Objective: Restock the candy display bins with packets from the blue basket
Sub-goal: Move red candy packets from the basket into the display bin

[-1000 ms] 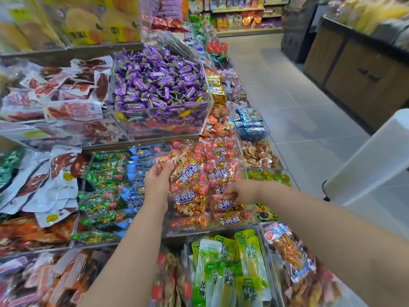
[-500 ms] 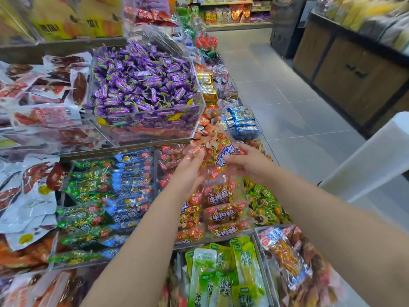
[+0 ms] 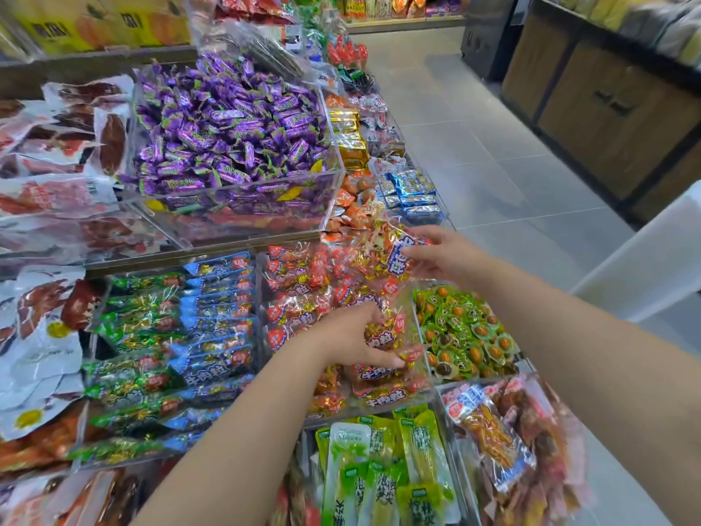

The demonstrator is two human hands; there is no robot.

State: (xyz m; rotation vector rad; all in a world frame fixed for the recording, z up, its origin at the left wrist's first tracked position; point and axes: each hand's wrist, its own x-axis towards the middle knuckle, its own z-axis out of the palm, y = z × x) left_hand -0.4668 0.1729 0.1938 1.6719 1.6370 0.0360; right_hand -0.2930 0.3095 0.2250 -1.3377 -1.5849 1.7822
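Note:
A clear bin (image 3: 411, 309) in the middle of the display holds several red and gold packets (image 3: 299, 275). My right hand (image 3: 442, 256) pinches one such red packet (image 3: 383, 256) and holds it above the bin's far end. My left hand (image 3: 352, 339) lies lower, near the bin's front, with its fingers curled on another red packet (image 3: 385, 336) in the pile. No blue basket shows in the head view.
Neighbouring bins hold green and blue packets (image 3: 170, 336), green round sweets (image 3: 462, 332), purple candies (image 3: 231, 131), green pickle packs (image 3: 383, 468) and white pouches (image 3: 41, 336). A tiled aisle (image 3: 504, 153) runs on the right, past a wooden cabinet (image 3: 622, 119) and a white object (image 3: 652, 260).
My right hand has lifted a red packet from the front of the bin to its far end. My left hand has dropped back down onto the packets near the front.

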